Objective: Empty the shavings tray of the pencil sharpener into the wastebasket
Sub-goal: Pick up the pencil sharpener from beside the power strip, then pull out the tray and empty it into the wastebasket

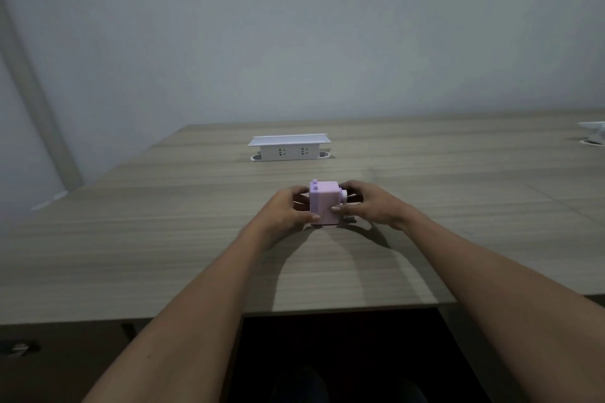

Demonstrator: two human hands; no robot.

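Note:
A small lilac pencil sharpener (pixel 324 201) stands upright on the wooden table (pixel 163 239), a little beyond the middle of the near edge. My left hand (pixel 288 209) clasps its left side, thumb on the lower front corner. My right hand (pixel 366 203) holds its right side, fingers around the crank end and thumb on the front face. The shavings tray is not told apart from the body. No wastebasket is in view.
A raised white pop-up socket box (pixel 289 148) sits farther back on the table. Another white socket unit (pixel 594 132) shows at the far right edge. A grey wall stands behind. Below the near table edge lies a dark gap.

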